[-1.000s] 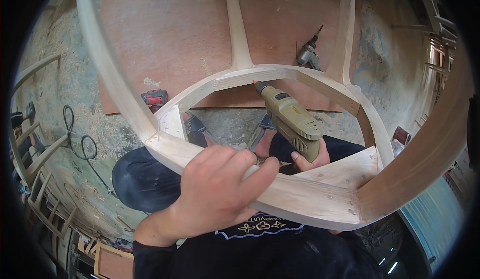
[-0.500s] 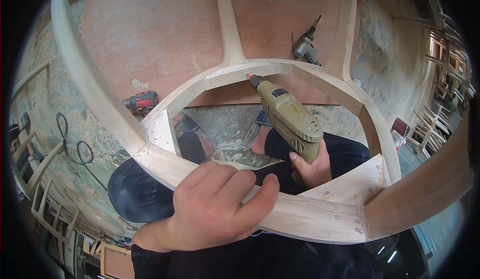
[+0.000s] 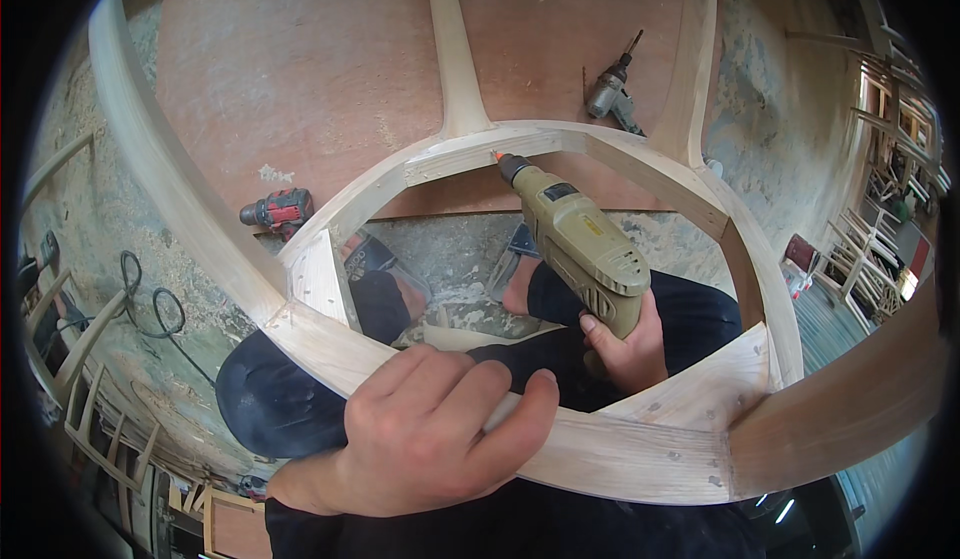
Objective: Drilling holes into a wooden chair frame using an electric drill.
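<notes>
The left hand (image 3: pixel 430 434), low in the centre of the frame, has its grip closed over the near rail of a pale wooden ring (image 3: pixel 630 454), fingers curled round the wood. The right hand (image 3: pixel 640 351), right of centre and inside the ring, has its grip wrapped round the handle of an olive drill (image 3: pixel 580 239). The drill slants up and left across the opening, its orange tip (image 3: pixel 497 158) at the inner face of the far rail, just above the centre; whether it has entered the wood I cannot tell. Corner blocks fill the ring's left (image 3: pixel 325 274) and lower right (image 3: pixel 700 384) corners. Legs rise from the ring toward the upper left, upper centre, upper right and right edge, the last one a darker brown. Beyond it, a reddish board (image 3: pixel 300 79) spans the top, with a grey driver (image 3: pixel 612 92) lying at upper right and a red drill (image 3: pixel 283 211) near its lower left edge. A black cable (image 3: pixel 165 334) loops on the floor (image 3: pixel 225 259) at left.
</notes>
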The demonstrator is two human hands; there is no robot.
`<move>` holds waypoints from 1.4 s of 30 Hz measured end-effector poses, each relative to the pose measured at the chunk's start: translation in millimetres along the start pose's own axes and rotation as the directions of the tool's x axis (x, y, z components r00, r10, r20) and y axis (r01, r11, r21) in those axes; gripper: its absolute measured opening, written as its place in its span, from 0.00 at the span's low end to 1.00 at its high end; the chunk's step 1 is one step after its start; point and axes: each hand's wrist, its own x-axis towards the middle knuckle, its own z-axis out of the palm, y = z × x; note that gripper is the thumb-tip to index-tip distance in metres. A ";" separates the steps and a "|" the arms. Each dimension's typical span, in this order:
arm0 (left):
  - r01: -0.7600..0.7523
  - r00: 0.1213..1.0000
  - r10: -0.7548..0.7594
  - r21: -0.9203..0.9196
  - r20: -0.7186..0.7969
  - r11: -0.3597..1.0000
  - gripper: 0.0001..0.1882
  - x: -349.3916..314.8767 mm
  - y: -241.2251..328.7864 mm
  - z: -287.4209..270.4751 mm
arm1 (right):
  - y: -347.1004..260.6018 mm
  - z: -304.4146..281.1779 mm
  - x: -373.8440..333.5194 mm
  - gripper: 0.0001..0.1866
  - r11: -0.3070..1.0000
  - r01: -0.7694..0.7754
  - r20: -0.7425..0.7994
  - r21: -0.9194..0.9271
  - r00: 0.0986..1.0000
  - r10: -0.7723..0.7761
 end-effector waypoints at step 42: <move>0.025 1.000 -0.025 -0.004 0.019 1.000 0.20 0.2 -1.1 0.5 | -2.0 3.8 6.7 0.31 0.999 0.034 0.053 -0.039 0.998 -0.032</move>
